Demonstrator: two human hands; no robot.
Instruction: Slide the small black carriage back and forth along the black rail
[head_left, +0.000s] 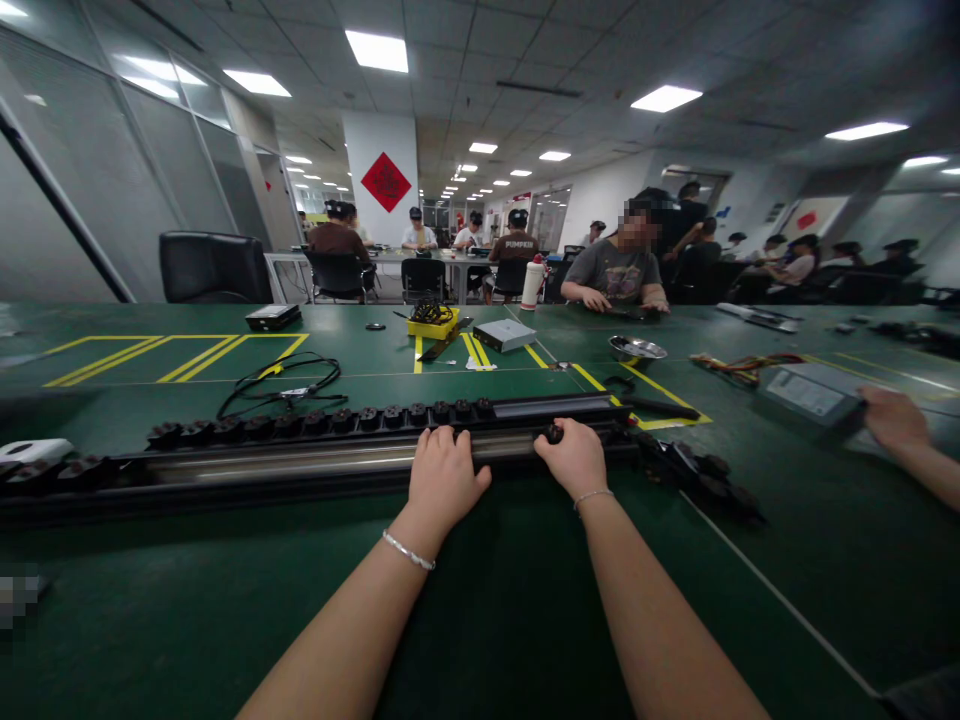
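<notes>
A long black rail (pixel 285 467) with a shiny metal channel lies across the table in front of me. My left hand (pixel 444 472) curls its fingers over the rail near the middle, thumb out to the right. Further right, my right hand (pixel 576 458) pinches a small black socket module (pixel 553 434) at the channel; its underside is hidden. Behind the rail stands a row of black socket modules (pixel 367 419) in a second black strip. More black modules (pixel 705 475) lie in a heap past the rail's right end.
A black cable (pixel 322 376), yellow bin (pixel 433 326), silver box (pixel 504 335) and metal bowl (pixel 637 348) lie beyond the rail. At right, another person's hand (pixel 896 418) touches a grey power supply (pixel 814 392). A person (pixel 626 265) sits across the green table (pixel 225 600).
</notes>
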